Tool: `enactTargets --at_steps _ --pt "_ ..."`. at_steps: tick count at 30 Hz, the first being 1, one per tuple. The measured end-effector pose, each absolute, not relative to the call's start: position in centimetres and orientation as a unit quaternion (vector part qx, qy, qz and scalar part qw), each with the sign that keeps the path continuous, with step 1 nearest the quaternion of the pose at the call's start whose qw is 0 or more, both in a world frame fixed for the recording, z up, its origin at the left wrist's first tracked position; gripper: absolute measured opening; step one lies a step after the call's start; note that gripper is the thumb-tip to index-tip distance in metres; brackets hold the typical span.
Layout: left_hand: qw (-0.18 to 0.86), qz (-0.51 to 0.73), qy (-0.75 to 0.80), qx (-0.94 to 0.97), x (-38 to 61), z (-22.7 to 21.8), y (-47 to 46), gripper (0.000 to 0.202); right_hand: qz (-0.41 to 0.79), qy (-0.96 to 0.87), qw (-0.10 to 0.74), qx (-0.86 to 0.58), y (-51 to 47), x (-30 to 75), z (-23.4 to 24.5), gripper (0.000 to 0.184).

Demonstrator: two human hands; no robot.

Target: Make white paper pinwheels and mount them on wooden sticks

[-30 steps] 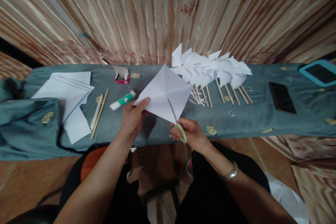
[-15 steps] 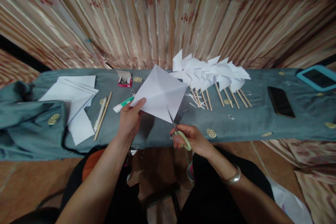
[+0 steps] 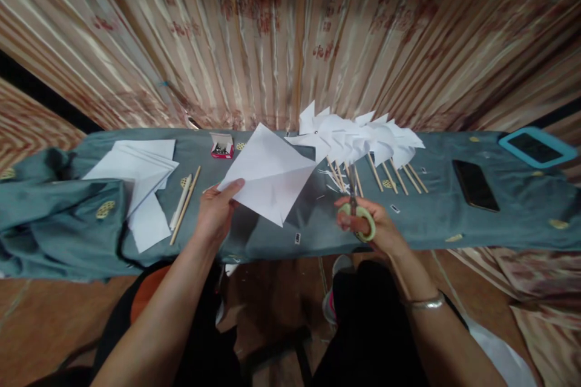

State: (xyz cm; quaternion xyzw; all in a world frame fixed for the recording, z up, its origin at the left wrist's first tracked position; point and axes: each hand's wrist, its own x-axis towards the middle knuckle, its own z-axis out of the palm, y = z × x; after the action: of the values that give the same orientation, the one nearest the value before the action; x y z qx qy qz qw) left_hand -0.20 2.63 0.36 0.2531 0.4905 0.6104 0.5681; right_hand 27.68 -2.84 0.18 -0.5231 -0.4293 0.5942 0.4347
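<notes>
A creased white square of paper [image 3: 272,172] is pinched at its left corner by my left hand [image 3: 215,211], thumb on top. A short cut shows at its near corner. My right hand [image 3: 370,227] grips scissors [image 3: 363,224] with pale green handles, their blades pointing away from me and apart from the sheet. Just beyond the blades lies a row of white paper pinwheels [image 3: 358,139] on wooden sticks, overlapping one another. Thin paper strips [image 3: 333,180] lie beside the nearest sticks.
Left on the cloth-covered table [image 3: 254,242] are stacked paper sheets [image 3: 136,160], a wooden stick [image 3: 186,205] and a white rolled stick [image 3: 180,204]. A small red box of pins [image 3: 222,146] stands behind the sheet. A phone [image 3: 475,185] and a blue-framed tablet [image 3: 538,146] lie right.
My right hand has drawn the scissors out of the paper and moved right. The sheet has shifted slightly left and nearer, still in my left hand; it now hides the glue stick.
</notes>
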Motion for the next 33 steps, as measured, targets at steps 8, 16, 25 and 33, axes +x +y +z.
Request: enactTargets --at_steps 8,16,25,33 --pt "0.621 0.507 0.515 0.304 0.0 0.0 1.7 0.028 0.489 -0.455 0.499 -0.551 -1.1 27.1 0.6 0.05" --pt "0.622 0.454 0.53 0.356 -0.1 -0.6 1.6 0.029 0.506 -0.517 0.429 -0.541 -1.5 24.5 0.1 0.042" --pt "0.724 0.498 0.373 0.297 2.3 -0.2 0.4 0.057 0.431 -0.473 0.505 -0.579 -0.3 23.1 -1.6 0.045" --pt "0.668 0.512 0.437 0.318 6.3 -0.6 -0.1 0.042 0.365 -0.511 0.49 -0.604 0.4 20.1 -1.3 0.038"
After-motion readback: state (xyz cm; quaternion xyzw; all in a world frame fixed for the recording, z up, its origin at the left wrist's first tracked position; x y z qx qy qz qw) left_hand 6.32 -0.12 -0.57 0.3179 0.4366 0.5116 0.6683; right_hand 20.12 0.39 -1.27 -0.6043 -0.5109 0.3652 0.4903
